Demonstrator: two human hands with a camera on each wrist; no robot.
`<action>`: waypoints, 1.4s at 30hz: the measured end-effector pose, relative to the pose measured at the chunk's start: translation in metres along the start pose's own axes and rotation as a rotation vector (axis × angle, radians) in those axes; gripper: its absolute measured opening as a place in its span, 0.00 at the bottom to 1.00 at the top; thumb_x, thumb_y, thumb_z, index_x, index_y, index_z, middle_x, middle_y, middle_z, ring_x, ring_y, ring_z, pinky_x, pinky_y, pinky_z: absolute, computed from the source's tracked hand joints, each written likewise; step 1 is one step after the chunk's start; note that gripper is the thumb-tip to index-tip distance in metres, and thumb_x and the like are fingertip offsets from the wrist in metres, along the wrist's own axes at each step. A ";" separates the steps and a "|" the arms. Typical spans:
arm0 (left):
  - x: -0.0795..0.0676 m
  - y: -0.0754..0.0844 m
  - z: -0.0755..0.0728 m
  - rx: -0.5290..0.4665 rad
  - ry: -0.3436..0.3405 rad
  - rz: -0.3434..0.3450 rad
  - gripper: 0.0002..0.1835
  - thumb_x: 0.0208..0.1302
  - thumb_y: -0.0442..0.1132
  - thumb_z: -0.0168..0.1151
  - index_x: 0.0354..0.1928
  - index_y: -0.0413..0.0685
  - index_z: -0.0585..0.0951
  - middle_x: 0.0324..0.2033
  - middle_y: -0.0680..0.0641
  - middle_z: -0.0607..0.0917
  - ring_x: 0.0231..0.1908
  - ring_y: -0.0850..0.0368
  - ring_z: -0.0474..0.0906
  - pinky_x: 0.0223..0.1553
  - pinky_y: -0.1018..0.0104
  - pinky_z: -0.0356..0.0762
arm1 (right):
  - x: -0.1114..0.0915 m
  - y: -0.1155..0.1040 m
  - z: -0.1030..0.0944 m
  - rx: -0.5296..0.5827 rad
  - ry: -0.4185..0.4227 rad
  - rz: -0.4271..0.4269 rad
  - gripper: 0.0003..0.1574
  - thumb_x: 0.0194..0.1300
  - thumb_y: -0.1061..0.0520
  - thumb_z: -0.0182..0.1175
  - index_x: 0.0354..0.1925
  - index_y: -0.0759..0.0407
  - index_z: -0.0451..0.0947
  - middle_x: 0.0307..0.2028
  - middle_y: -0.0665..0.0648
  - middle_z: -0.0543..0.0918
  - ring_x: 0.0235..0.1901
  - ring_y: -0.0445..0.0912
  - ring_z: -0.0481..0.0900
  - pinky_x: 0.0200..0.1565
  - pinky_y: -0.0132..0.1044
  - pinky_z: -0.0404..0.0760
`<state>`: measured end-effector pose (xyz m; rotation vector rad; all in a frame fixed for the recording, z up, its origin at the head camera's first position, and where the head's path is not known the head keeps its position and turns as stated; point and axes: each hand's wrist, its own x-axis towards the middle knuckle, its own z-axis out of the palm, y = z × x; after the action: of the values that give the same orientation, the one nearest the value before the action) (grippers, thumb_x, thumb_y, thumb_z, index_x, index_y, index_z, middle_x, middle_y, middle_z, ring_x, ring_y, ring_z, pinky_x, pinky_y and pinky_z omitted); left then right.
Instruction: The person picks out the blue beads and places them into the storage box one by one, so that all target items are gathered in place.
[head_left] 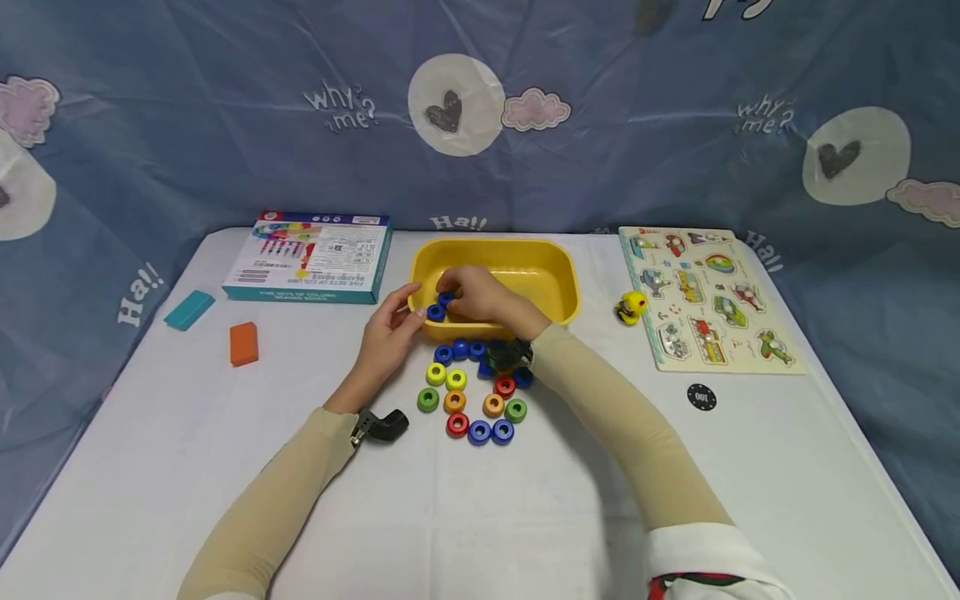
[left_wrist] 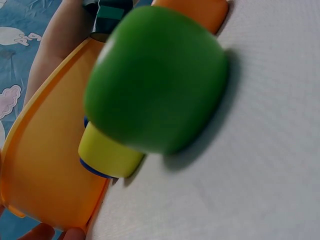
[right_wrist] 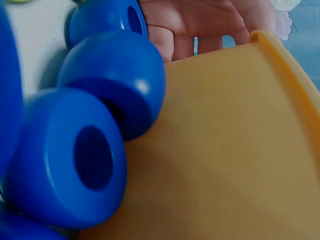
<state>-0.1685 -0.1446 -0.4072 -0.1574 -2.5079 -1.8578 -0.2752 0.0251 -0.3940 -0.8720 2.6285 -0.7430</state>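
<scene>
A yellow plastic basin (head_left: 566,287) stands at the back middle of the table. My left hand (head_left: 386,340) holds its left end, fingers and thumb at the rim. Inside that end my right hand (head_left: 483,293) reaches down and pinches a blue bead (head_left: 446,298). A second blue bead (head_left: 436,313) lies close by, near the left thumb. In front of the basin sit several loose beads: blue beads (right_wrist: 95,157), yellow beads (head_left: 456,380), orange beads (head_left: 454,402), red beads (head_left: 457,425) and green beads (left_wrist: 155,80). The right wrist's camera mount covers part of the blue row.
On the left lie a boxed bead set (head_left: 311,258), a teal block (head_left: 189,310) and an orange block (head_left: 243,344). To the right are a small yellow duck toy (head_left: 632,307), a picture puzzle board (head_left: 708,300) and a black round chip (head_left: 702,397). A printed blue cloth (head_left: 637,167) hangs behind.
</scene>
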 end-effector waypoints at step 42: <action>0.016 -0.038 0.003 0.010 0.036 0.055 0.25 0.73 0.43 0.53 0.70 0.55 0.66 0.71 0.48 0.66 0.65 0.48 0.70 0.65 0.53 0.72 | -0.168 0.040 0.013 0.048 0.103 -0.245 0.10 0.57 0.62 0.68 0.38 0.56 0.78 0.35 0.52 0.81 0.31 0.41 0.76 0.34 0.29 0.78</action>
<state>-0.1872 -0.1511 -0.4429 -0.1883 -2.4627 -1.8112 -0.1582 0.1513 -0.4110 -1.1861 2.6079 -0.9303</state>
